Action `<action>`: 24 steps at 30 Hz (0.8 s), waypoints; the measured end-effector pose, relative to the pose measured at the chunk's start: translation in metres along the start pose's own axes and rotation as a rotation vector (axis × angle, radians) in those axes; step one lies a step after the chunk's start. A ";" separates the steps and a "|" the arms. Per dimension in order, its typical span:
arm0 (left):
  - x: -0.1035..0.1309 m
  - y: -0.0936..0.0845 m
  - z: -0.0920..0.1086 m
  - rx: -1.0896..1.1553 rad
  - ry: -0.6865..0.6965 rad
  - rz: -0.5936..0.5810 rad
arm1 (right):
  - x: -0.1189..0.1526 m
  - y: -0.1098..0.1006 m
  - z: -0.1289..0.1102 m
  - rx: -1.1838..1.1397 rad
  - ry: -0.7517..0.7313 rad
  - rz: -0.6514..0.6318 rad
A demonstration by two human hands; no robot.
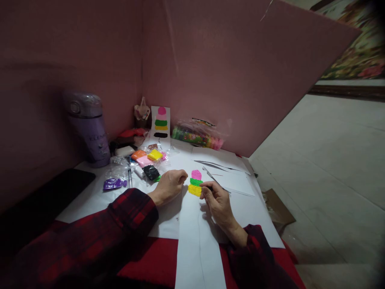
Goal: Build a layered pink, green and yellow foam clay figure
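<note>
A long white paper strip [192, 237] lies before me with stacked clay shapes: a pink one [196, 175] on top, a green one [196, 182] under it and a yellow one [194, 190] lowest. My left hand [170, 184] rests just left of these shapes, fingers curled closed; anything inside is hidden. At the right edge of the yellow and green clay, my right hand [217, 200] has its thumb and fingertips pinched together. What they hold, if anything, is too small to tell. Beyond that hand lies a slim metal tool [210, 174], partly hidden by it.
Clay packets in yellow [155, 155], black [150, 172] and purple [114, 184] lie to the left. A card with coloured shapes [152, 140] leans at the back, beside a plastic bag [198, 134]. A purple tumbler [92, 132] and pink partition [210, 72] bound the table.
</note>
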State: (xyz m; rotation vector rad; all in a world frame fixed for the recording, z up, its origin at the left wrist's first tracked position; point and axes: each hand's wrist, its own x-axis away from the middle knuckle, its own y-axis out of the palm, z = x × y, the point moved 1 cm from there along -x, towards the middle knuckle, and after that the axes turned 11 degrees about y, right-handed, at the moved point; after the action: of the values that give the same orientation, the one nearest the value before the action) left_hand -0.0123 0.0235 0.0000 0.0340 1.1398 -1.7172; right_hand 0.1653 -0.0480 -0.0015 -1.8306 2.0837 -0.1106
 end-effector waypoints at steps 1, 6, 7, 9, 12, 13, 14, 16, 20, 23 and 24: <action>0.000 0.000 0.000 0.002 -0.001 -0.004 | 0.000 0.000 -0.001 0.018 -0.008 0.000; 0.001 -0.001 0.003 0.012 0.004 -0.023 | -0.001 0.001 -0.005 0.081 -0.056 0.005; 0.001 -0.001 0.003 0.012 0.004 -0.026 | -0.001 0.001 -0.005 0.088 -0.056 0.003; 0.001 -0.001 0.004 0.005 0.002 -0.036 | 0.000 0.001 -0.006 0.106 -0.057 -0.003; 0.002 -0.002 0.005 -0.011 0.002 -0.047 | 0.001 0.001 -0.006 0.136 -0.070 -0.009; 0.002 -0.002 0.006 -0.016 0.004 -0.051 | 0.001 0.001 -0.007 0.142 -0.077 -0.008; 0.002 -0.002 0.006 -0.019 0.004 -0.054 | 0.002 0.001 -0.007 0.147 -0.081 -0.008; 0.002 -0.002 0.006 -0.018 0.002 -0.058 | 0.001 0.001 -0.006 0.151 -0.082 -0.008; 0.002 -0.001 0.005 -0.009 -0.002 -0.051 | 0.001 0.002 -0.004 0.143 -0.081 -0.013; 0.002 0.000 0.005 -0.016 -0.006 -0.060 | 0.002 0.002 -0.002 0.138 -0.075 -0.027; 0.002 0.000 0.005 -0.018 -0.009 -0.063 | 0.002 0.002 -0.002 0.141 -0.076 -0.031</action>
State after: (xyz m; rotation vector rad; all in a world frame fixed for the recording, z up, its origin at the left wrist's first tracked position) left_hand -0.0114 0.0184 0.0016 -0.0211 1.1603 -1.7605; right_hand 0.1625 -0.0500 -0.0011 -1.7560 1.9451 -0.1871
